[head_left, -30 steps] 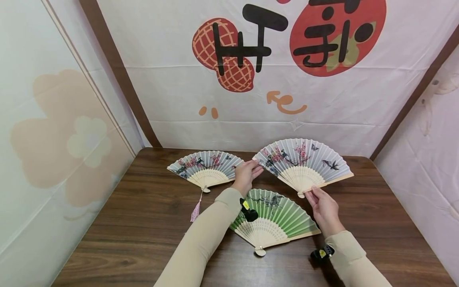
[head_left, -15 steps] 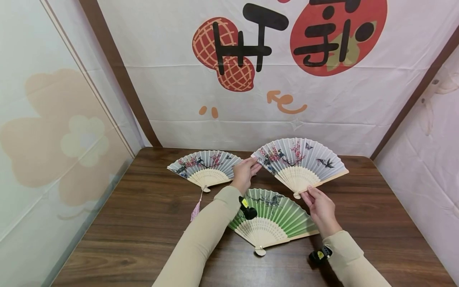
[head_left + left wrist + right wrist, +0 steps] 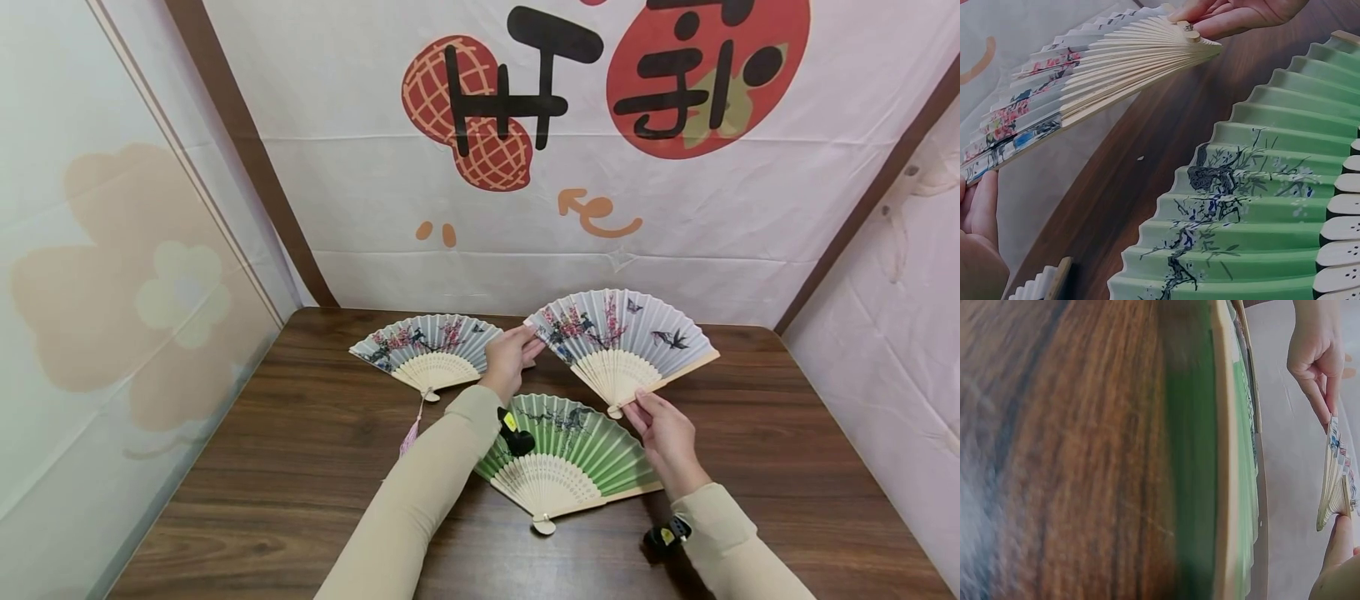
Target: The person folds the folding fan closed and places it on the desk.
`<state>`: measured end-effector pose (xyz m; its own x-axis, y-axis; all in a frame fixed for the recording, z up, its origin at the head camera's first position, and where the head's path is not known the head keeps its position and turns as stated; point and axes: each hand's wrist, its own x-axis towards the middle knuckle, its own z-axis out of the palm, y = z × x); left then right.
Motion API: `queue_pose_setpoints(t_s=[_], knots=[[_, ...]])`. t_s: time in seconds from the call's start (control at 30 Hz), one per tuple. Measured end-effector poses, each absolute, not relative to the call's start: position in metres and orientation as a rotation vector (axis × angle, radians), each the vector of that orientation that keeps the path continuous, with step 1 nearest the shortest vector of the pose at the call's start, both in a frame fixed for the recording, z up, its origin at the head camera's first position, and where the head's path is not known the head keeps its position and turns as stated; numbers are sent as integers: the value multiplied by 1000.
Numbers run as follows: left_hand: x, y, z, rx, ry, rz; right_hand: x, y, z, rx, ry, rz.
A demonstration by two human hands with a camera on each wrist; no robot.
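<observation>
My left hand pinches the left end of a spread white-grey folding fan with pink blossoms, a butterfly and a bird. My right hand grips the same fan low, beside its rivet; the left wrist view shows the thumb and fingers at that pivot end. The fan is held up above the table, seen almost edge-on in the right wrist view. Below it a spread green folding fan lies on the table, partly hidden by my left forearm. A similar grey blossom fan lies left of my left hand, which hides its right end.
A pink tassel hangs from the left fan's pivot onto the brown wooden table. Behind the table's back edge stands a white cloth backdrop with printed peanuts and characters. Cloth panels flank both sides.
The held fan has shifted a little to the left, with my right hand moving along. My left hand has moved slightly left too. The two fans on the table stay put.
</observation>
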<state>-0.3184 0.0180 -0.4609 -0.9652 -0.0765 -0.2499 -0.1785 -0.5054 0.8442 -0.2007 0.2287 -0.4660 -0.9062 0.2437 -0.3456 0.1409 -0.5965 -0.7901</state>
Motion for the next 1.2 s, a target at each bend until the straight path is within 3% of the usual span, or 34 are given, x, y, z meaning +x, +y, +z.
queue_pose_setpoints(t_s=[1.2], knots=[[-326,15,-454,-339,1574,2593,-195,219,-466,-619,-1494,2625]])
